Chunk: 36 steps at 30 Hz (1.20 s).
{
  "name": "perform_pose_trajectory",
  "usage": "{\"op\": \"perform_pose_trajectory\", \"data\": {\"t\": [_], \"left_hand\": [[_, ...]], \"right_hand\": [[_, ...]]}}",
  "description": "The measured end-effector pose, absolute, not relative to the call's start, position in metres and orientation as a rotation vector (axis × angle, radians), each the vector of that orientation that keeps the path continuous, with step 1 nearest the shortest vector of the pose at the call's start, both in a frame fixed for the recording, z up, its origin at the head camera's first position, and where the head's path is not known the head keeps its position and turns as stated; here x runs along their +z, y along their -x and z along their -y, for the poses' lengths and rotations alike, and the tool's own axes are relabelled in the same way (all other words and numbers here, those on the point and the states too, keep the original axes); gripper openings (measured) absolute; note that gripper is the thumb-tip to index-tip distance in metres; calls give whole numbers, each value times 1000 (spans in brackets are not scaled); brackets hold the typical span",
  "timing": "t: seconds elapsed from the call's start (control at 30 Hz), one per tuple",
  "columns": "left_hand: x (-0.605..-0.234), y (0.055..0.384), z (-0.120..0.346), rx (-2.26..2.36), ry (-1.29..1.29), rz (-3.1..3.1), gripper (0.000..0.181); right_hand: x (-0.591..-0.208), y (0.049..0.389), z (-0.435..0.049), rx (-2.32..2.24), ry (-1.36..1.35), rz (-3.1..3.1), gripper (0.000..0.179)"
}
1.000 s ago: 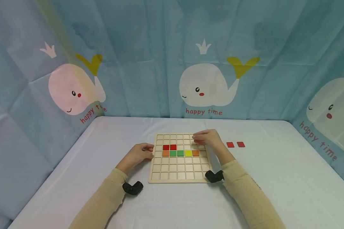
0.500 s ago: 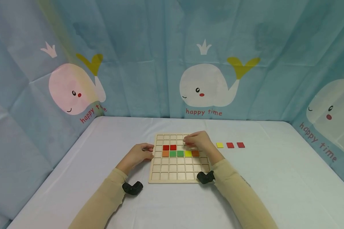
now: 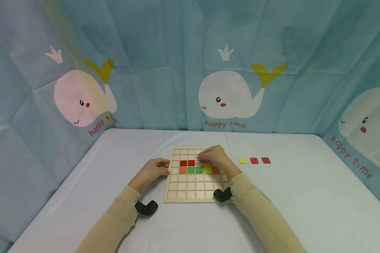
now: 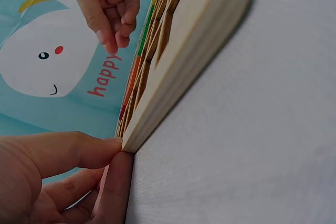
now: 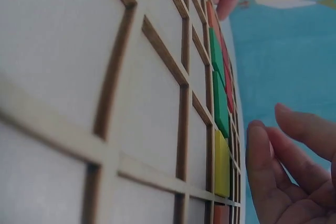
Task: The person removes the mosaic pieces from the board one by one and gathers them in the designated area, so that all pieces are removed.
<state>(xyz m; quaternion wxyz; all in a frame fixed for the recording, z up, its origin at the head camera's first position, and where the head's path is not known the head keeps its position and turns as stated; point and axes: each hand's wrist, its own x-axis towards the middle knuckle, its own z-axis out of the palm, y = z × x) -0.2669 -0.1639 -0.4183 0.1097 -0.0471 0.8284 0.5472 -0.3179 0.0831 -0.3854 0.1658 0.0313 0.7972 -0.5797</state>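
A square wooden grid board point(image 3: 181, 195) lies on the white table. My left hand point(image 3: 152, 172) pinches its left edge; in the left wrist view the thumb point(image 4: 79, 153) lies over the rim. One row in the board has orange point(image 3: 183, 170), green point(image 3: 199, 170) and yellow point(image 3: 207, 170) square tiles. In the row behind sit two red tiles point(image 3: 187, 163). My right hand point(image 3: 214, 157) is above the board, just right of the red tiles, fingertips pointing left. In the right wrist view its fingers are loosely bent; whether a tile is between them cannot be told.
To the right of the board, a loose yellow tile point(image 3: 242, 160) and two loose red tiles point(image 3: 260, 160) lie in a line on the table. A light blue curtain point(image 3: 164, 95) with printed whales hangs behind the table's far edge.
My right hand has moved left across the board, from its right edge to beside the red tiles. The loose yellow tile, earlier out of sight, now shows. My left hand has stayed put.
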Motion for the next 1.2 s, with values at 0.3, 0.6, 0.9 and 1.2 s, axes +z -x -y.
{"op": "perform_pose_trajectory", "data": {"t": [0.3,0.6,0.9,1.2], "left_hand": [[-418,267,164,1613,123,-2425,51],[-419,267,163,1604,124,-2431,51],[-419,267,164,1607,151,-2430,50],[-418,267,164,1609,120,-2432,52]], "right_hand": [[-393,321,-75,-1650,-65,-2234,16],[-394,322,-71,-1647,-88,-2224,15],[-394,322,-65,-1634,-85,-2227,16],[-394,325,-66,-1603,-163,-2212,18]]}}
